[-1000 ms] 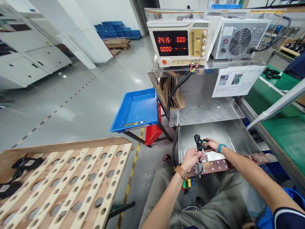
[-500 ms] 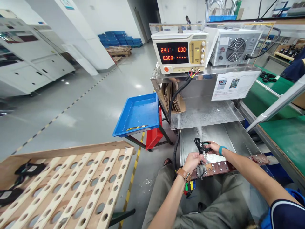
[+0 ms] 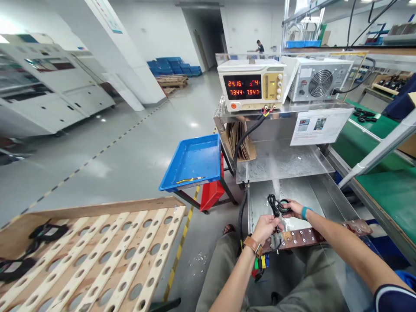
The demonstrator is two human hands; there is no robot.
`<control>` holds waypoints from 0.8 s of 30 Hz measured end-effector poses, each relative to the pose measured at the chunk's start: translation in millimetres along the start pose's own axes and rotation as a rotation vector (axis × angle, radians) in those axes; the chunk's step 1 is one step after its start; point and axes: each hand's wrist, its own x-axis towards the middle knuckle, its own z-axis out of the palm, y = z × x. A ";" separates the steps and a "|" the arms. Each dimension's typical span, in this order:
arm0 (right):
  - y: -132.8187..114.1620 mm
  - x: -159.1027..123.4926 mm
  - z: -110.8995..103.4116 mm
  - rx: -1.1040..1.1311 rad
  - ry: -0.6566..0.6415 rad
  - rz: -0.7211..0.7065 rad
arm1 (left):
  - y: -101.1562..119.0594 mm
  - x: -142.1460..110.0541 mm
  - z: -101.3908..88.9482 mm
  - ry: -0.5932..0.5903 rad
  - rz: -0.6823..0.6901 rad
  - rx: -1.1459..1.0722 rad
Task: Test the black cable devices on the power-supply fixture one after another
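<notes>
My left hand (image 3: pixel 265 226) is closed around the black cable (image 3: pixel 272 203) of a small round black part, just above a brown copper bar with holes (image 3: pixel 308 236). My right hand (image 3: pixel 294 209) grips the round black part (image 3: pixel 283 206) itself over a shiny metal tray (image 3: pixel 260 203). The cable loops up between both hands. A beige power supply (image 3: pixel 251 84) on the shelf above shows red digits reading 24.16 and other values. Coloured wires (image 3: pixel 261 262) hang below my left wrist.
A wooden rack with rows of round holes (image 3: pixel 97 255) sits at lower left, with black parts (image 3: pixel 45 232) at its left end. A blue tray (image 3: pixel 191 162) stands on a frame over a red bin (image 3: pixel 211 193). A green-topped bench (image 3: pixel 390 182) runs along the right. Another person stands far back.
The power supply's lower and right readouts went from 0.000 and 0.00 to non-zero numbers. The view tilted up slightly. Both hands stay at the bar with the part.
</notes>
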 end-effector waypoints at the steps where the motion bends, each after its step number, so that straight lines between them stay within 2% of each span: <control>1: 1.9 1.1 -0.5 -0.006 0.001 0.000 | -0.3 0.5 -0.7 0.002 -0.001 0.005; 8: 7.4 9.4 -1.5 0.009 -0.056 -0.008 | -2.2 7.5 -7.9 -0.075 0.003 0.020; 15: 5.0 4.1 1.3 0.002 -0.037 -0.008 | -4.0 3.1 -5.9 -0.046 0.016 -0.010; 20: 6.3 4.9 1.8 -0.001 0.008 -0.009 | -2.7 -0.8 0.5 0.015 0.034 0.000; 24: 3.2 3.3 2.0 -0.002 0.010 -0.008 | -0.9 9.4 10.0 0.151 0.024 -0.082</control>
